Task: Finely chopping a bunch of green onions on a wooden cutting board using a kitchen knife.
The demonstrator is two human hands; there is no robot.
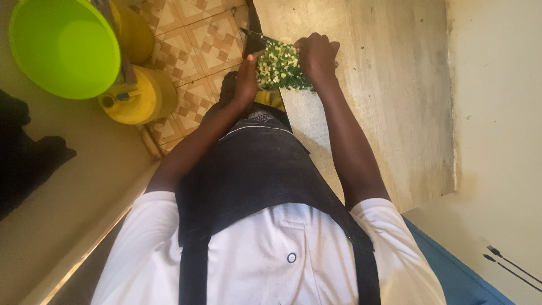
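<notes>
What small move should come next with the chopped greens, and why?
Probably nudge the chopped greens inward onto the counter: the left hand and right hand cup the pile right at the counter's edge, with tiled floor directly below.

The pile of chopped green and yellow herbs point(278, 68) lies on the pale stone counter point(384, 101), at its edge, between the two hands — the left hand point(247, 79) on one side, the right hand point(317, 55) on the other. A dark-bladed knife point(257, 39) lies just beside the pile. On the patterned tile floor point(197, 45) stands a yellow plastic jerrycan point(138, 96), just beside the round lime-green plastic basin point(63, 46).

yellow jerrycan point(138, 96), perhaps labelled, on floor
</notes>
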